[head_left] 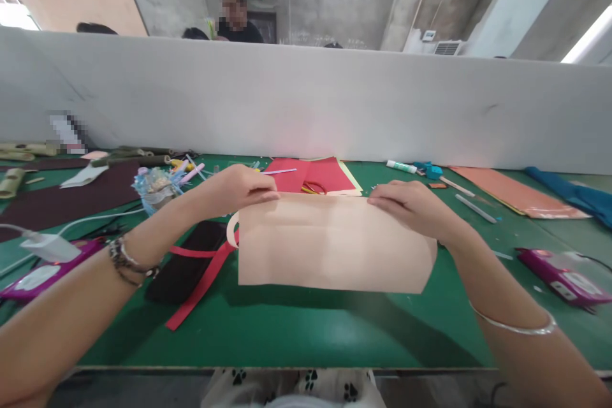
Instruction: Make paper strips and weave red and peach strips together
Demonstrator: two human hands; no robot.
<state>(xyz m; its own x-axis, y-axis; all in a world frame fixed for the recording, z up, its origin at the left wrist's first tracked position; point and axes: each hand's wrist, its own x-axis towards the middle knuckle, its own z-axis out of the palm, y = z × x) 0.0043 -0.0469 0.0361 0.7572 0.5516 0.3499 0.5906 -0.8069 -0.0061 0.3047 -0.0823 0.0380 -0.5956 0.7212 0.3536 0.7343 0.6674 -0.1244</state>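
A pale peach sheet of paper (329,245) hangs above the green table, held along its top edge. My left hand (243,185) pinches it near the upper left corner. On the other side my right hand (406,201) grips the upper right part, fingers closed on the edge. Behind the sheet lie red paper sheets (289,172) with scissors (314,188) on top, their red handles showing. Red paper strips (205,284) and a black phone-like slab (184,268) are left of the sheet, beneath my left forearm. A pale paper loop (232,229) peeks out at its left edge.
A white partition (306,102) runs along the back, with a person (236,19) beyond it. A glue stick (400,167) and orange sheets (516,191) lie at right. Purple boxes (567,274) sit at the sides. A bundle in blue wrapping (157,188) stands left.
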